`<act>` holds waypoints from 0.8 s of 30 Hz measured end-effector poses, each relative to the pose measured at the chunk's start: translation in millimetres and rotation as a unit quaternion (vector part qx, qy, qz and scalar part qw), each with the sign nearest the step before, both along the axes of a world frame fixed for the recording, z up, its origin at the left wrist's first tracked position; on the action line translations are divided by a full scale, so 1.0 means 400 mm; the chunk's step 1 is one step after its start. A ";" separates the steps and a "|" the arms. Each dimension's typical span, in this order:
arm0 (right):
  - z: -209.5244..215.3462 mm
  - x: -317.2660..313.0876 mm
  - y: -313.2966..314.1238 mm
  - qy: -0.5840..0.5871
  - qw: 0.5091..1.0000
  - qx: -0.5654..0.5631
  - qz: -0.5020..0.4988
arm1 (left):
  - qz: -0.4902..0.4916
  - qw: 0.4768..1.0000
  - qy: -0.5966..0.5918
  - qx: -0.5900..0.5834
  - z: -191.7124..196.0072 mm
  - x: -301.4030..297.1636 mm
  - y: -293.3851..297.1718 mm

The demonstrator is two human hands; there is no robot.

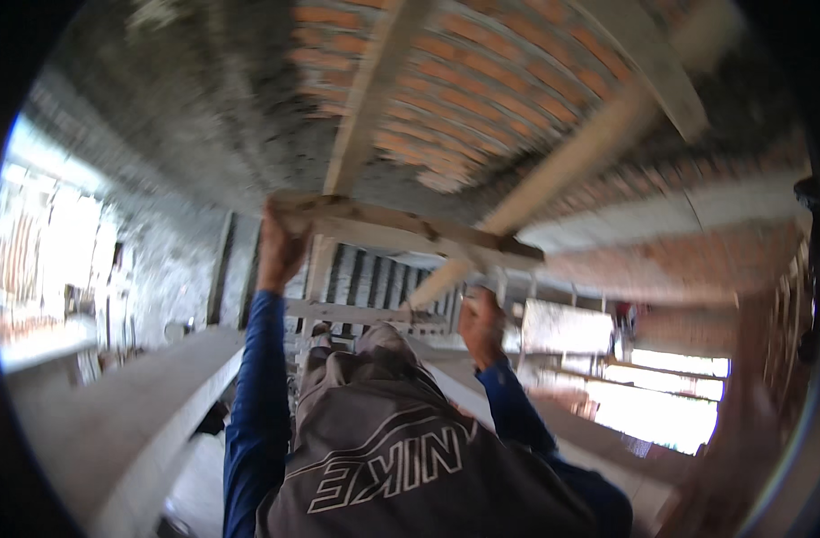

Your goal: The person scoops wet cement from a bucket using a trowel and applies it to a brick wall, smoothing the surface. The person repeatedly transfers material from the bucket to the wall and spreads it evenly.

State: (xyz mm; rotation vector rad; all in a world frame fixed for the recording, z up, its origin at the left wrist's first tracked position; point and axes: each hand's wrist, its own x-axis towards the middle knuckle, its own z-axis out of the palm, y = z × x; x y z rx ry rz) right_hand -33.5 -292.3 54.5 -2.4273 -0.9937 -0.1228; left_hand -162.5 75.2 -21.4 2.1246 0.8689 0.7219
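A short wooden beam (374,224) spans the middle of the view, with dark, uneven patches along its face. My left hand (282,247) is wrapped round its left end. Below the beam's right half, my right hand (481,325) is raised with the fingers curled closed. Blur hides what it holds, if anything; it looks apart from the beam. Two long timber poles meet the beam's line: one upright-looking post (369,99) near my left hand, and a slanting pole (562,170) that passes behind the beam on the right.
Overhead is a surface of orange bricks (481,81) beside rough grey plaster (177,99). Another timber piece (647,67) hangs at the upper right. A wide pale ledge (132,421) runs along the left. Grey steps (383,278) show behind the beam, and bright openings lie on both sides.
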 end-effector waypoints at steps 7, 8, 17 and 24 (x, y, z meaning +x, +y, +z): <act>-0.028 0.243 0.185 -0.006 0.988 0.140 0.072 | 0.028 0.995 -0.091 0.028 -0.071 0.021 -0.011; -0.047 0.292 0.227 -0.066 0.991 0.074 0.090 | 0.043 0.995 -0.050 0.070 -0.061 0.013 -0.005; -0.215 0.465 0.296 -0.042 0.985 -0.162 0.030 | 0.093 0.978 -0.085 -0.165 -0.250 -0.274 -0.134; -0.212 0.538 0.263 -0.237 0.919 -0.297 0.104 | 0.306 0.771 0.277 -0.486 -0.702 -0.825 -0.676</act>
